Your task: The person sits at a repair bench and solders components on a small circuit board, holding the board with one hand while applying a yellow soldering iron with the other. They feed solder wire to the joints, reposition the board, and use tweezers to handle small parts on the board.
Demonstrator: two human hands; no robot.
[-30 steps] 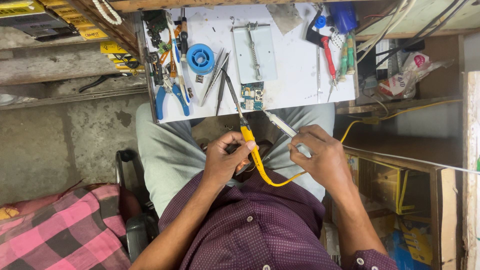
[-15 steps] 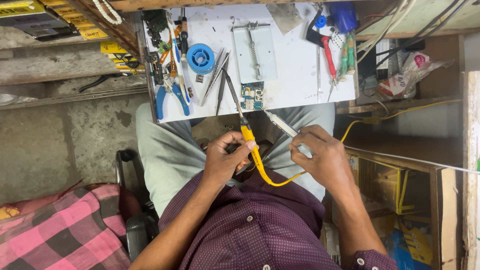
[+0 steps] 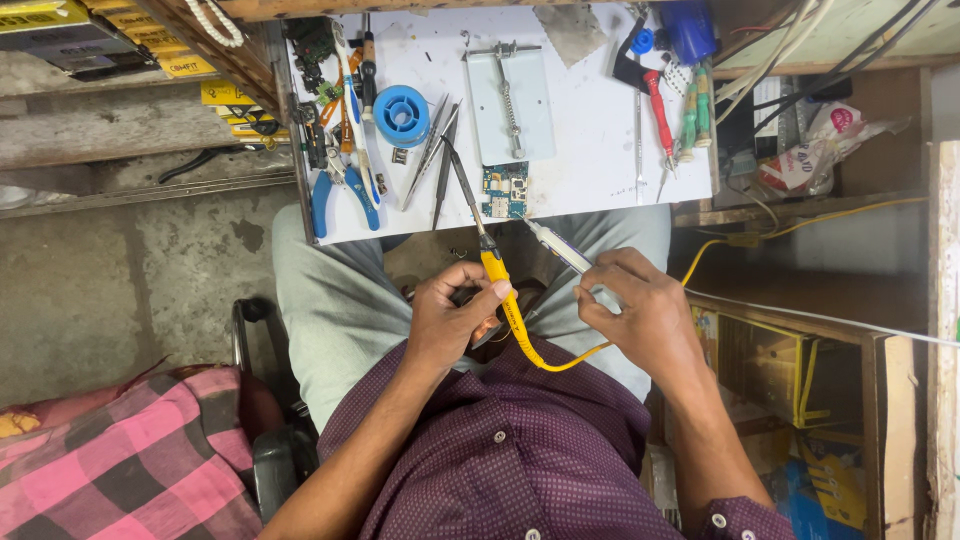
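Observation:
My left hand [image 3: 448, 322] grips a yellow-handled soldering iron [image 3: 497, 275]; its dark shaft points up toward the white work board [image 3: 590, 120], and its yellow cord loops back over my lap. My right hand [image 3: 640, 310] holds a thin white pen-like tool [image 3: 558, 247] whose tip aims at a small blue-green circuit board [image 3: 506, 190] lying at the board's near edge. Both hands hover over my lap, just below that circuit board.
On the white board lie a blue solder spool [image 3: 402, 114], tweezers [image 3: 432, 152], blue-handled pliers [image 3: 342, 195], a grey metal board holder [image 3: 511, 92] and red and green screwdrivers [image 3: 668, 118]. A pink checked cloth [image 3: 110, 470] lies at bottom left. Wooden shelves [image 3: 890, 390] stand right.

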